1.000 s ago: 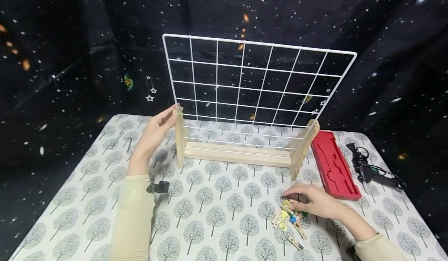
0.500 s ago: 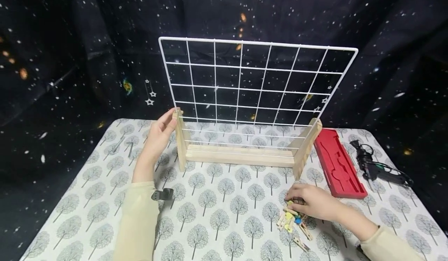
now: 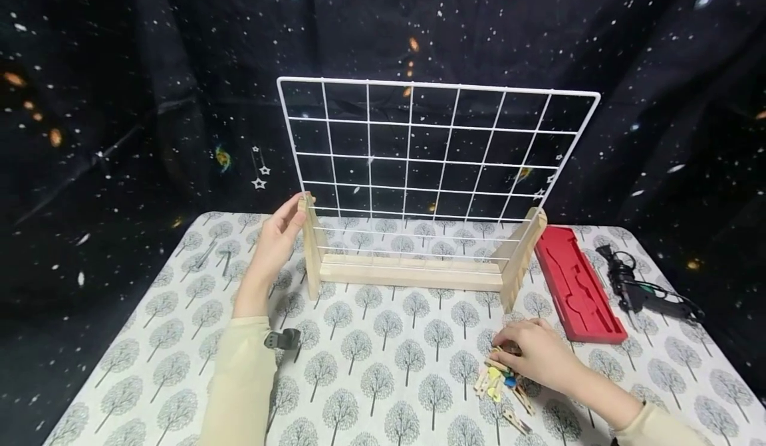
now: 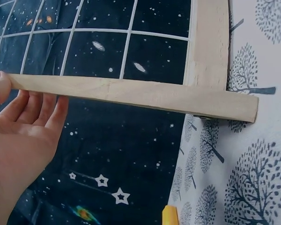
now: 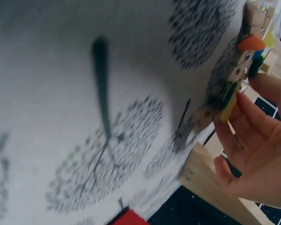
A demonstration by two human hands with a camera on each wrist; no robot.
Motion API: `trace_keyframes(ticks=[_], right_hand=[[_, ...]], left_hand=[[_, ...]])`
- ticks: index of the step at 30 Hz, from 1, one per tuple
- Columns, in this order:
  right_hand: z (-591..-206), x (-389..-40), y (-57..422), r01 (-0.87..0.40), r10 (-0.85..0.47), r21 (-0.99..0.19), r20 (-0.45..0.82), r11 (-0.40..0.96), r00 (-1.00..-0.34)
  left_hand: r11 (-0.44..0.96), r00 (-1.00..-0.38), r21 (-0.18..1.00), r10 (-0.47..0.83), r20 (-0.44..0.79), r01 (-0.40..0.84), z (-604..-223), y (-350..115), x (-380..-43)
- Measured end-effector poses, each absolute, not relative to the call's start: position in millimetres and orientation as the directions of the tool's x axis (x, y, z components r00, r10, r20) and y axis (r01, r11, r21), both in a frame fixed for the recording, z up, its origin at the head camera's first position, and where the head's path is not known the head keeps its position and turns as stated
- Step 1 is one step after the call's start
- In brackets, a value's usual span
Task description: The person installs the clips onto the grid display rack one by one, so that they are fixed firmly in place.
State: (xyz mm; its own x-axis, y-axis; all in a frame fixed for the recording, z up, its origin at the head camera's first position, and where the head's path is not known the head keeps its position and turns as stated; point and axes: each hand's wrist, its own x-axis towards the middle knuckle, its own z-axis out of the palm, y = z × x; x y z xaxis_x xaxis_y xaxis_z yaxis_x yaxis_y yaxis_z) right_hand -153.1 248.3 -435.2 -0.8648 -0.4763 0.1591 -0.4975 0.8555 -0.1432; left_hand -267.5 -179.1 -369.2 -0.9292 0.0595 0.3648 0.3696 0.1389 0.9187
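My left hand [image 3: 278, 236] grips the top of the left upright [image 3: 309, 250] of a wooden stand. In the left wrist view, the fingers lie under the upright's edge and the thumb is on its other side. A white wire grid [image 3: 409, 123] leans back in the stand, its lower part between the two uprights. My right hand [image 3: 538, 349] is bent over a pile of small wooden clothespins [image 3: 493, 383] with coloured ornaments. In the right wrist view, thumb and fingertips touch pins with green and yellow pieces [image 5: 229, 108]; I cannot tell whether one is pinched.
A red tray [image 3: 577, 286] with shaped recesses lies right of the stand. Beyond it is a black corded tool [image 3: 649, 293]. Thin metal pieces [image 3: 224, 260] lie at the far left of the tree-print tablecloth [image 3: 335, 373]. A dark starry curtain [image 3: 149, 100] hangs behind.
The head view shifts slightly. My left hand stays on the upright, and my right hand stays at the clothespins with its fingers shifting a little.
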Motion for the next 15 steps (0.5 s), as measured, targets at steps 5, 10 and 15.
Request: trace_keyframes(ticks=[5, 10, 15], right_hand=[[-436.2, -149.7, 247.6, -0.470, -0.445, -0.128, 0.184, 0.873, -0.876], [-431.7, -147.6, 247.3, -0.453, -0.430, -0.177, 0.156, 0.874, -0.890], [-425.4, -144.5, 246.2, -0.445, -0.426, -0.240, 0.130, 0.863, -0.895]], left_hand=[[0.104, -0.926, 0.921, 0.061, 0.372, 0.376, -373.9, -176.9, -269.9], [0.106, -0.932, 0.926, 0.059, 0.357, 0.362, -372.4, -175.3, -268.1], [0.100, -0.937, 0.931, 0.053, 0.346, 0.350, -371.5, -176.0, -266.1]])
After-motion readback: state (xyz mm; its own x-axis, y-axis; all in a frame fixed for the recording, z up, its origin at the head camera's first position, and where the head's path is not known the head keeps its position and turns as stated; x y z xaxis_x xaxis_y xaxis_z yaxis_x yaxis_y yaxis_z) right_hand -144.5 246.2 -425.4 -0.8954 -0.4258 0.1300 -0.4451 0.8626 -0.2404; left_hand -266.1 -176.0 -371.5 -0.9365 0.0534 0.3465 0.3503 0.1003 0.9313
